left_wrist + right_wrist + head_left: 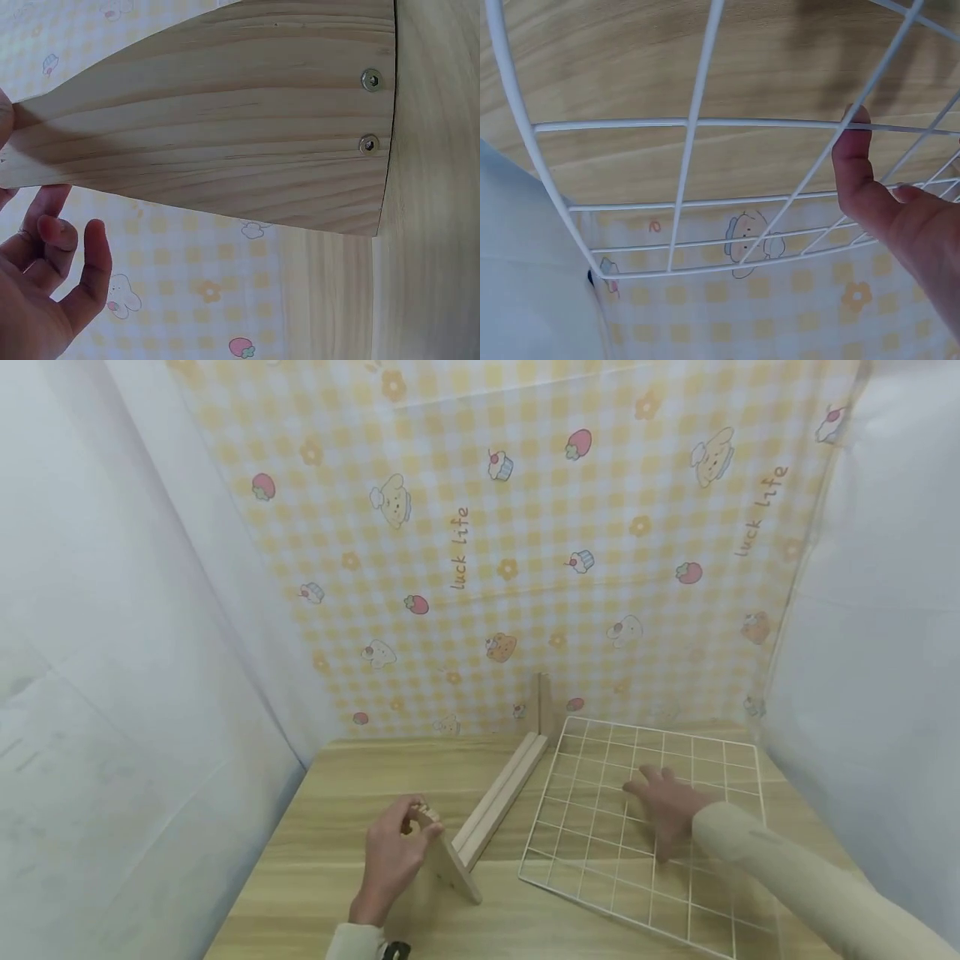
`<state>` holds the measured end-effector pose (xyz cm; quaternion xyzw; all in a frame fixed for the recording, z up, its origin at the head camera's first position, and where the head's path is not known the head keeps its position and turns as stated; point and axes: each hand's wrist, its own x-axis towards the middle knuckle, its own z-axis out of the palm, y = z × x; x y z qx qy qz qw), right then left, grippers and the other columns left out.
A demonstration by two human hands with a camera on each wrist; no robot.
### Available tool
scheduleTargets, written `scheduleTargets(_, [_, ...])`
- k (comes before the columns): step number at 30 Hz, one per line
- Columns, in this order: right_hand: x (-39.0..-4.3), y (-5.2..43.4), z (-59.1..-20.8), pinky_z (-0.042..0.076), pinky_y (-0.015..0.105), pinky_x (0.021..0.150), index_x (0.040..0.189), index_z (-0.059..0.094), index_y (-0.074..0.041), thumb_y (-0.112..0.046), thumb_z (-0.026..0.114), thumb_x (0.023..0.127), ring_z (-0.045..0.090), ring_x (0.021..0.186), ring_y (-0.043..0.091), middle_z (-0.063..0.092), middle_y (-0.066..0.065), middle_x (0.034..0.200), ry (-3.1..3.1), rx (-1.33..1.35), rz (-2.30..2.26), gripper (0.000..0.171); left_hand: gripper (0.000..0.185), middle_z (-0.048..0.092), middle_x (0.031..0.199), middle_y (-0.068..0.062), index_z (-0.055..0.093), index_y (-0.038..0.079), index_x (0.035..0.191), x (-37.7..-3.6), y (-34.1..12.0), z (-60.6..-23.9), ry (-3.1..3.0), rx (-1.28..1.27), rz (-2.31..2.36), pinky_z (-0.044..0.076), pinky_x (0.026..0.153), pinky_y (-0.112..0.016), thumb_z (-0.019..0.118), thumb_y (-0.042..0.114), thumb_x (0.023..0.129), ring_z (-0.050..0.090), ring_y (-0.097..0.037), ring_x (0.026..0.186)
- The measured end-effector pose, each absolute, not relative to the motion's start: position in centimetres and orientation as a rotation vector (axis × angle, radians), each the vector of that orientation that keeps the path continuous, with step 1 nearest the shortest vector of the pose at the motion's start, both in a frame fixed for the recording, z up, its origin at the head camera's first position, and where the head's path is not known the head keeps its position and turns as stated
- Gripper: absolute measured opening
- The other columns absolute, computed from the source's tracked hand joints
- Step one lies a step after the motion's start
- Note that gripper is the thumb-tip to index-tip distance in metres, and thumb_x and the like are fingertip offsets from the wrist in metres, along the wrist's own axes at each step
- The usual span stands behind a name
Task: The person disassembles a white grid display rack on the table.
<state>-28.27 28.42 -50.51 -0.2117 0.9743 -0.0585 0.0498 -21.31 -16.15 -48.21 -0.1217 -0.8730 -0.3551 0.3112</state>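
Note:
My left hand point(393, 852) pinches the top of a wooden end panel point(453, 864) that stands upright on the table. Up close in the left wrist view, the panel point(240, 120) is pale pine, tapers toward my hand and carries two hex-socket bolts point(371, 80) near its base. Two parallel rails point(498, 797) run back from it to another upright panel point(542, 702). Over a white wire grid panel point(600, 835) on the right, my right hand point(667, 806) has its fingers spread. In the right wrist view a fingertip point(860, 116) reaches behind a wire crossing, hooked at the wires.
The wood-grain table point(300, 868) lies under everything. A yellow checked cloth point(525, 543) with cartoon prints hangs along its back edge. Pale sheets close in the left side point(187, 652) and the right side point(885, 693). The grid lies just right of the wooden frame.

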Motion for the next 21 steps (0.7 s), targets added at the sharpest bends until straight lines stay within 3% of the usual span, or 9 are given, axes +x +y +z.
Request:
scheduleTargets(5, [-28.2,27.9,-50.7,0.049,0.065,0.067,0.135,0.042,-0.018,-0.040,0.090,0.028,0.034,0.121,0.056,0.028,0.024,0.146,2.924,-0.616,-0.182,0.119,0.042,0.061,0.077,0.010,0.062,0.011,0.096,-20.9,-15.5,-48.4,-2.279,-0.355,-0.960,0.048,0.058,-0.018,0.084,0.024,0.062,0.056,-0.010,0.064])
scheduleTargets(12, [-28.6,27.1,-51.5,0.041,0.072,0.077,0.136,0.042,-0.024,-0.044,0.089,0.029,0.029,0.129,0.054,0.026,0.021,0.149,2.822,-0.596,-0.232,0.119,0.043,0.060,0.074,0.009,0.060,0.009,0.093,-20.4,-14.6,-48.9,-2.234,-0.428,-0.934,0.049,0.056,-0.017,0.084,0.026,0.061,0.051,-0.002,0.062])
scheduleTargets(21, [-29.1,25.9,-51.8,0.041,0.073,0.075,0.135,0.041,-0.028,-0.052,0.087,0.028,0.028,0.132,0.049,0.023,0.015,0.152,2.773,-0.638,-0.184,0.120,0.040,0.059,0.072,0.006,0.059,0.010,0.088,-19.9,-13.8,-48.8,-2.196,-0.481,-0.853,0.046,0.051,-0.014,0.079,0.037,0.066,0.047,0.005,0.060])
